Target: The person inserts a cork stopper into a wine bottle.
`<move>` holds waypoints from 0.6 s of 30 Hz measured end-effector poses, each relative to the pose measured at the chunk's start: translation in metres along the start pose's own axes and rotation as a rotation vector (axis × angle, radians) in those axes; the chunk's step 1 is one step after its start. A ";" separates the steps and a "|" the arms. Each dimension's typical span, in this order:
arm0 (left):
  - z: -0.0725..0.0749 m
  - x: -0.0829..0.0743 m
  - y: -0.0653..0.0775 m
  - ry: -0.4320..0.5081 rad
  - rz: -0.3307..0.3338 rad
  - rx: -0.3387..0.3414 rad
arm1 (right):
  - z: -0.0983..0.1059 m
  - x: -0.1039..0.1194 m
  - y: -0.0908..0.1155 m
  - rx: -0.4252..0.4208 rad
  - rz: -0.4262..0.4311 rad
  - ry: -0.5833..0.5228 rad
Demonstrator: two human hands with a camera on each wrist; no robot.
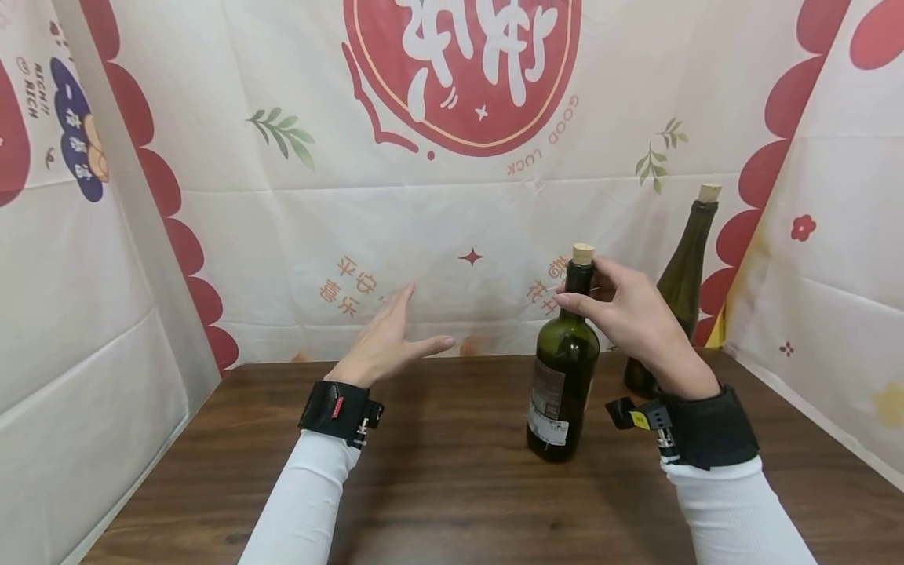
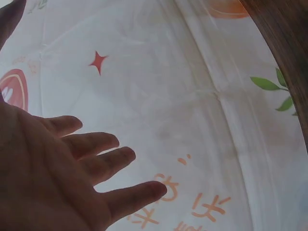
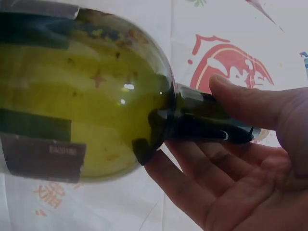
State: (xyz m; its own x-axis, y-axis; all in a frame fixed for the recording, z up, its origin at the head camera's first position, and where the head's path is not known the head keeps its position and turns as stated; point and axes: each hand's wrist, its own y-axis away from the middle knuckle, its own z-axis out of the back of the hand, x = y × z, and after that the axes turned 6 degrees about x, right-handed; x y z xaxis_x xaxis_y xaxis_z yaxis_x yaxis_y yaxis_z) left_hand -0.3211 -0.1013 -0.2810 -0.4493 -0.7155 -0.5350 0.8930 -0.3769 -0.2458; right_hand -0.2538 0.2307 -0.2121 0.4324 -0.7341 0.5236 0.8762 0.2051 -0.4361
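Note:
My right hand (image 1: 639, 318) has its thumb and fingers around the neck of a dark green wine bottle (image 1: 565, 353), below the cork (image 1: 582, 253). A white sticker marks the lower part of the bottle's label. In the right wrist view the thumb lies along one side of the glass neck (image 3: 197, 110), with the fingers on the other side. The bottle's base is at the tabletop; whether it rests there fully I cannot tell. Off to the left my left hand (image 1: 384, 341) hovers above the table with fingers straight and thumb spread, holding nothing.
A second, taller corked green bottle (image 1: 681, 290) stands at the back right, partly behind my right hand. The brown wooden table (image 1: 452, 486) ends at a printed cloth backdrop (image 1: 452, 220), and cloth walls rise on both sides.

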 end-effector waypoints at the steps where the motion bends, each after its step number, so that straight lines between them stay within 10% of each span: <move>1: 0.000 0.002 0.000 -0.006 0.005 -0.003 | 0.000 -0.001 0.000 -0.008 -0.007 0.000; 18: -0.001 0.017 -0.001 -0.055 0.122 -0.006 | 0.005 -0.035 -0.004 -0.129 -0.138 -0.173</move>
State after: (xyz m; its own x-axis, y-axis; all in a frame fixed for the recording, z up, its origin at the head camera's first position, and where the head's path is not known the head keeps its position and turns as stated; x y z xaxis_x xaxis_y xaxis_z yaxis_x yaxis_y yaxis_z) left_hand -0.3296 -0.1120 -0.2908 -0.3382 -0.7872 -0.5157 0.9411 -0.2822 -0.1865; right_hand -0.2711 0.2585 -0.2249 0.3501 -0.6251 0.6976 0.9000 0.0181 -0.4355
